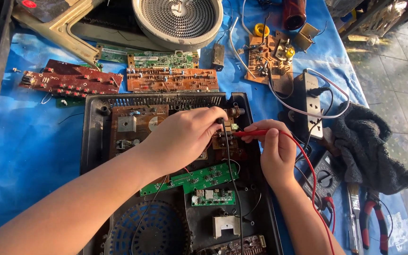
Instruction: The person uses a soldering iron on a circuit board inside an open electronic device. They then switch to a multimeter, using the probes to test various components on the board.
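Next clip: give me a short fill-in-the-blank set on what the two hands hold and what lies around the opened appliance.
1. The right hand holds a probe coloured ____.
2. The left hand holds a probe with a lead coloured ____.
3. The green circuit board lies inside the opened black ____.
4. The pliers with red handles lie on the person's ____ side.

Missing words: red; black; casing; right

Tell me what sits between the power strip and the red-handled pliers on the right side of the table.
In the head view, between the power strip and the red-handled pliers lies a crumpled dark cloth; a dark multimeter sits just beside it.
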